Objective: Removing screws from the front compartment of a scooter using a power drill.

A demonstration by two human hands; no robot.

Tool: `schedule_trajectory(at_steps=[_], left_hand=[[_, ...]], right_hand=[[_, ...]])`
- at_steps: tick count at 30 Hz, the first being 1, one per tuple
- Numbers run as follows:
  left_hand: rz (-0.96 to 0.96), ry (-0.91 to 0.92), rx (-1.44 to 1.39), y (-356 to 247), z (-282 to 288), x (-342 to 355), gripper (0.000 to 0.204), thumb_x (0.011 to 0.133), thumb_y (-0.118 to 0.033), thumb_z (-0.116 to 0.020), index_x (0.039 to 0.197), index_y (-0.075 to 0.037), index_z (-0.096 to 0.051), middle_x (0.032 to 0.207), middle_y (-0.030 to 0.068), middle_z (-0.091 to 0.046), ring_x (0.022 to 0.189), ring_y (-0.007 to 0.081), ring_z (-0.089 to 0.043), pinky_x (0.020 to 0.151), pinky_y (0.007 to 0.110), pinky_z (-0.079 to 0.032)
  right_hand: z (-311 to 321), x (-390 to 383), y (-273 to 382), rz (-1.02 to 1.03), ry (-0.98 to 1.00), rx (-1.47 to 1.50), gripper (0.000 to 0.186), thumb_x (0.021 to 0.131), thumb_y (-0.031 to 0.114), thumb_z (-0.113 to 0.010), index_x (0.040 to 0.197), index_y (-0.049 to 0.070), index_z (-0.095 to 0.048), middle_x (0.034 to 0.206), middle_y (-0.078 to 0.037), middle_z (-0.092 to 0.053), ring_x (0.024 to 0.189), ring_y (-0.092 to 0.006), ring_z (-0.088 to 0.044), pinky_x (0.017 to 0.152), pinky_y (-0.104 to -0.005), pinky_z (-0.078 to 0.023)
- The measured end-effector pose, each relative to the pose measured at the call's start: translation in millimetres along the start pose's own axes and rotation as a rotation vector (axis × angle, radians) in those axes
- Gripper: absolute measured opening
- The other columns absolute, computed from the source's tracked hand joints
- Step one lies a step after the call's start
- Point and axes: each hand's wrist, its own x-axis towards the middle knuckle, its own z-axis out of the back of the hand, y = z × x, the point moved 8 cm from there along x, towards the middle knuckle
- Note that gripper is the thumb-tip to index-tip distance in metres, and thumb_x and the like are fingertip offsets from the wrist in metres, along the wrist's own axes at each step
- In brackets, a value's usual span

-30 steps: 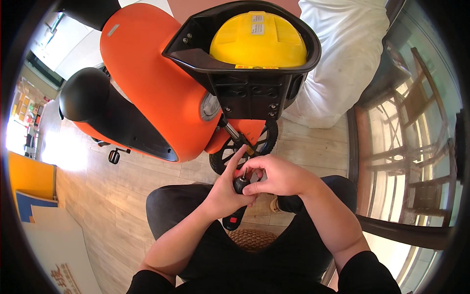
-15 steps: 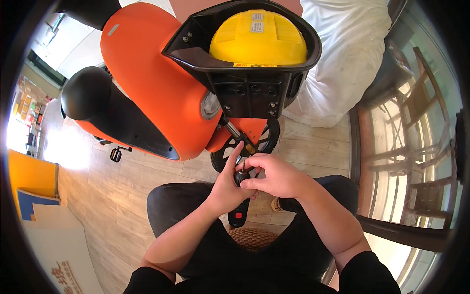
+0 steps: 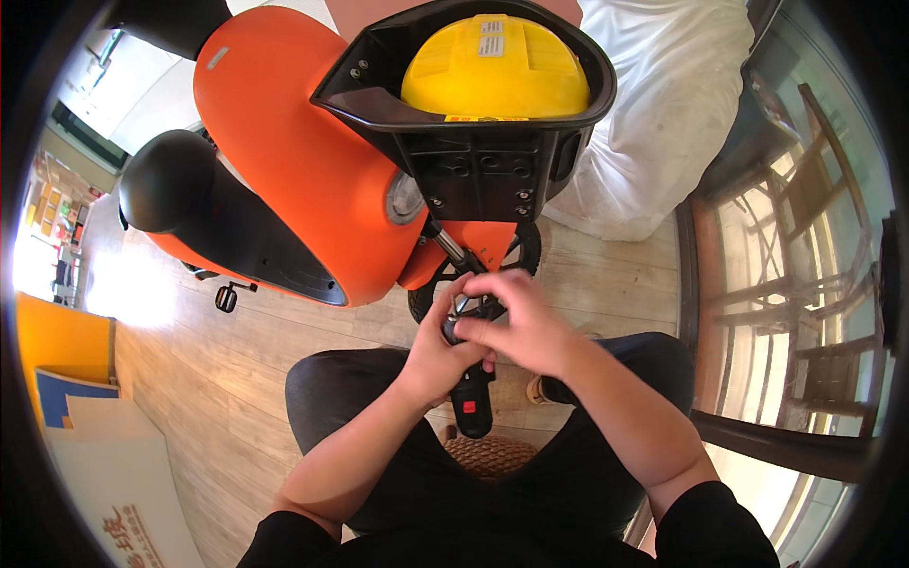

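Note:
Between my knees I have a black cordless drill (image 3: 472, 407) with a red part near its lower end. My left hand (image 3: 434, 358) is closed around its upper part. My right hand (image 3: 521, 324) reaches over from the right, thumb and fingers curled at the front end of the drill and smeared by motion. Whether those fingers pinch the chuck or a bit is hidden. Just beyond both hands is the front wheel (image 3: 419, 301) of an orange electric bike (image 3: 294, 161), with a silver fork leg (image 3: 446, 242) above it.
A black front basket (image 3: 473, 151) on the bike holds a yellow helmet (image 3: 492, 76). White sheeting (image 3: 653, 123) hangs at the upper right, beside a glass pane (image 3: 757, 312). A pedal (image 3: 225, 298) sticks out at left. A woven stool (image 3: 492, 456) lies under me.
My right hand has moved slightly forward and now covers the drill's tip, where a thin bit showed before. The drill's lower end has swung a little to the right.

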Motion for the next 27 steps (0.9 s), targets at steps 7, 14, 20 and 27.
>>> schedule_trajectory(at_steps=[7, 14, 20, 27], left_hand=[[0.021, 0.081, -0.258, -28, -5, -12, 0.081, 0.086, 0.006, -0.068, 0.158, -0.006, -0.033, 0.082, 0.0080, -0.065, 0.065, 0.0162, -0.062, 0.063, 0.032, -0.050], [-0.034, 0.215, -0.142, -33, -15, -18, 0.084, 0.089, -0.010, -0.077, 0.158, -0.005, -0.030, 0.076, 0.0044, -0.059, 0.065, 0.0168, -0.061, 0.065, 0.033, -0.049], [-0.104, 0.267, -0.198, -27, -11, -18, 0.072, 0.096, -0.042, -0.072, 0.147, -0.003, -0.041, 0.071, 0.0038, -0.052, 0.063, 0.0170, -0.053, 0.067, 0.032, -0.046], [-0.173, 0.295, -0.477, -42, -3, -21, 0.037, 0.106, -0.045, -0.055, 0.103, -0.009, -0.054, 0.075, 0.0046, -0.051, 0.073, 0.0192, -0.055, 0.081, 0.039, -0.047]], right_hand=[[0, -10, 7, 0.009, 0.307, 0.339, 0.039, 0.106, 0.029, -0.063, 0.133, 0.001, -0.060, 0.103, -0.006, -0.069, 0.095, -0.0154, -0.065, 0.089, -0.0316, -0.051], [-4, -18, 13, -0.153, 0.155, 0.862, 0.018, 0.106, 0.019, -0.061, 0.109, 0.003, -0.070, 0.102, -0.002, -0.069, 0.088, -0.0107, -0.063, 0.080, -0.0263, -0.049], [32, -12, -36, -0.146, -0.176, 0.762, 0.013, 0.108, 0.015, -0.050, 0.114, 0.007, -0.058, 0.098, -0.005, -0.065, 0.088, -0.0142, -0.062, 0.081, -0.0307, -0.051], [2, -52, 38, 0.490, 0.221, -0.274, 0.054, 0.083, 0.018, -0.079, 0.131, 0.008, -0.056, 0.113, -0.015, -0.056, 0.106, -0.0346, -0.056, 0.094, -0.0436, -0.048]])
